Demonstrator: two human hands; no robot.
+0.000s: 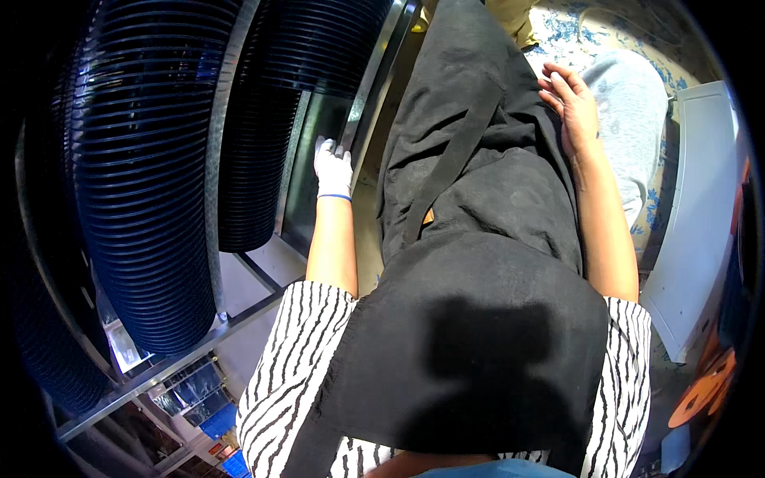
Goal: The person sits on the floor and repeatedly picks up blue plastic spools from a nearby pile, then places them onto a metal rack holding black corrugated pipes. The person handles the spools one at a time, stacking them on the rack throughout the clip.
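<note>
Stacks of dark rings [151,199] sit left in a metal rack [214,167], apparently to stay aligned. The gloved left grip [333,169] is beside them, its hold unclear; the right grip [570,103] is loosely spread, empty.

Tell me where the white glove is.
In the head view, the white glove is left of centre, worn on the left hand, between the dark ribbed stack to its left and the black apron to its right.

Bright light casts a dark shadow [488,350] on the black apron [494,259], and edges bow toward the black rim.
</note>
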